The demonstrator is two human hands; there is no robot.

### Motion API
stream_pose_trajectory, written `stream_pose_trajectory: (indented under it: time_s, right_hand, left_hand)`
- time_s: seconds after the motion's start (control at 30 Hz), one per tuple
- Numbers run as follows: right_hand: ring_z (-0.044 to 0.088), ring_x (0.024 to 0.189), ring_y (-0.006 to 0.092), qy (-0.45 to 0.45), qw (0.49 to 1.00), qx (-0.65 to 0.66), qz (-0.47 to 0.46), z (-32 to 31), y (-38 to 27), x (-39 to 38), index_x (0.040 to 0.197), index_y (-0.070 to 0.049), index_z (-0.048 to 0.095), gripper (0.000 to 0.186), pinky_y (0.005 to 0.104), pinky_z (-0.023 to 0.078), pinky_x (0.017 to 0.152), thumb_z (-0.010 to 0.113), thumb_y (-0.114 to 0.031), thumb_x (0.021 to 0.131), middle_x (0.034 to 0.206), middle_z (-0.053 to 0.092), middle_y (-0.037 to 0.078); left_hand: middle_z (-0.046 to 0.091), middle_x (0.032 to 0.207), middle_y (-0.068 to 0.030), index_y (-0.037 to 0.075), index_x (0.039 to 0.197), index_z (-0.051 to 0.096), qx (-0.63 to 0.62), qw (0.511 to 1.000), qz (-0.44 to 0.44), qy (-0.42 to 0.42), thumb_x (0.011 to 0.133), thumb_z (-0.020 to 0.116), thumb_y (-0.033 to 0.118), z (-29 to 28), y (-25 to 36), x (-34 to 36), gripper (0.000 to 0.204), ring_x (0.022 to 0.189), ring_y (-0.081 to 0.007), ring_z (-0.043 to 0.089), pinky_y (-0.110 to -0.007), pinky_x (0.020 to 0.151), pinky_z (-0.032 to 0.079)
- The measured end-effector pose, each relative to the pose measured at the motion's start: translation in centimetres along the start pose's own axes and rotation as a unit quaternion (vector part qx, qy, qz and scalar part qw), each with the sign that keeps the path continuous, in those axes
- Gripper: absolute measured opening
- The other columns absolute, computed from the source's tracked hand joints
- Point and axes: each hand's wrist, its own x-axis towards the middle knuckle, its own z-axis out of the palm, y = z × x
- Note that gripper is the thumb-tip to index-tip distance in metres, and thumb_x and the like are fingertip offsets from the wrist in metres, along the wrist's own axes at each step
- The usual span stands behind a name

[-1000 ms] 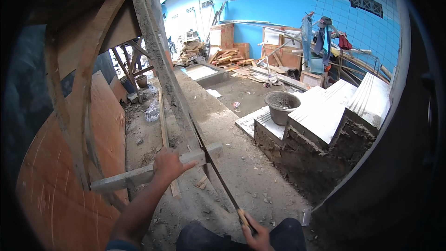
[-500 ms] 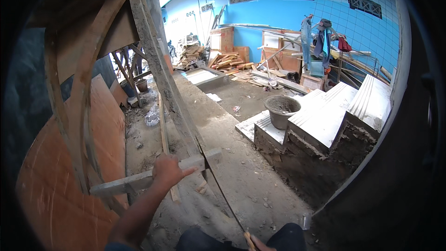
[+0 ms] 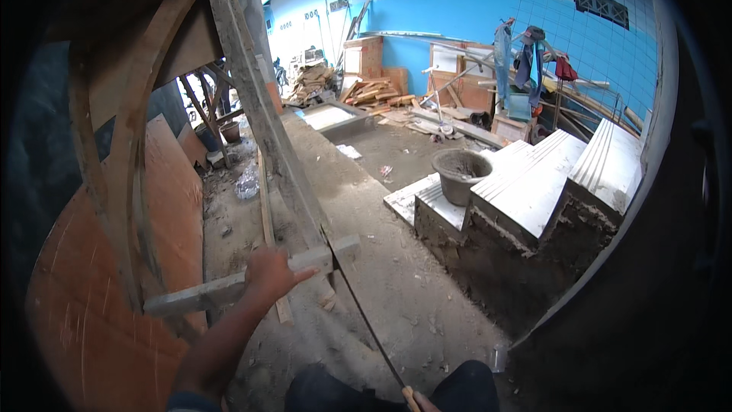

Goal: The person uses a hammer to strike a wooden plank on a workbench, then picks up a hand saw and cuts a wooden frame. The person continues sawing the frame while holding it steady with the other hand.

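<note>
My left hand (image 3: 268,276) is wrapped over a grey wooden crosspiece (image 3: 187,299), its thumb stretched toward the right end. Against that piece, just past my thumb, lies the thin dark blade of a handsaw (image 3: 367,320). At the lower edge my right hand (image 3: 425,403) grips the saw's light wooden handle (image 3: 412,398), only partly in view. A long slanted timber post (image 3: 267,103) rises behind the crosspiece and meets it near the blade. Where the teeth touch the wood is too small to make out.
Curved wooden formwork (image 3: 126,183) and a leaning plywood sheet (image 3: 84,290) stand at left. White-topped stairs (image 3: 518,194) rise at right, holding a mortar bucket (image 3: 462,175). Scrap timber (image 3: 374,97) lies at the back. My knees (image 3: 465,389) show at the bottom.
The view has shifted slightly. Both hands keep their hold, and the saw stays against the crosspiece with its handle a touch lower in the picture.
</note>
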Motion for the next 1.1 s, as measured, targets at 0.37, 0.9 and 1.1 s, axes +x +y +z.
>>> stream_pose_trajectory:
  time_s: [0.37, 0.9, 1.1]
  right_hand:
    - [0.073, 0.091, 0.0286, -0.007, 1.000, 0.012, 0.004, 3.1, 5.0, 0.9, 0.131, -0.007, 0.062, 0.043, 0.0317, 0.055, 0.080, 0.067, -0.010, 0.088, 0.104, 0.071, 0.022]
    - [0.069, 0.103, 0.0218, 0.001, 0.998, 0.053, -0.035, 5.2, 4.4, 6.0, 0.133, -0.002, 0.059, 0.044, 0.0307, 0.052, 0.087, 0.066, -0.007, 0.090, 0.113, 0.069, 0.022]
    - [0.070, 0.105, 0.0235, 0.001, 0.998, 0.056, 0.002, 0.9, 1.9, 1.4, 0.133, -0.001, 0.059, 0.046, 0.0333, 0.053, 0.089, 0.067, -0.008, 0.088, 0.111, 0.069, 0.024]
  left_hand:
    - [0.066, 0.092, -0.0197, -0.002, 0.091, 0.070, -0.002, 1.000, -0.017, -0.012, 0.074, 0.064, 0.074, -0.7, 0.7, -0.9, 0.079, 0.094, -0.0351, 0.060, -0.046, 0.082, 0.050]
    - [0.067, 0.086, -0.0152, 0.000, 0.089, 0.073, 0.021, 0.998, 0.023, 0.050, 0.074, 0.062, 0.078, 0.2, 0.0, -0.3, 0.080, 0.089, -0.0316, 0.063, -0.045, 0.079, 0.050]
    - [0.067, 0.085, -0.0144, 0.000, 0.087, 0.071, 0.030, 0.996, 0.049, 0.067, 0.074, 0.062, 0.077, 0.7, -0.3, -0.1, 0.078, 0.089, -0.0316, 0.063, -0.044, 0.078, 0.050]
